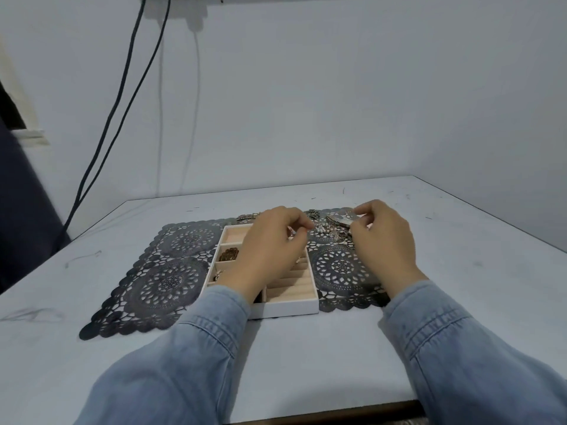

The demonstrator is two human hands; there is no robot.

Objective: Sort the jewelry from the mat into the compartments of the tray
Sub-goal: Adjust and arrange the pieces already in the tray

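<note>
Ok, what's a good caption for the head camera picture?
Left hand and right hand sort a pile of small metal jewelry from a black lace mat into a white compartmented tray.

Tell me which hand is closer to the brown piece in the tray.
Left: left hand hovers beside the brown piece, over the tray; right hand is farther, over the mat.

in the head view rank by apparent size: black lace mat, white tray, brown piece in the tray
1. black lace mat
2. white tray, though the left hand covers part
3. brown piece, plainly smallest
</note>
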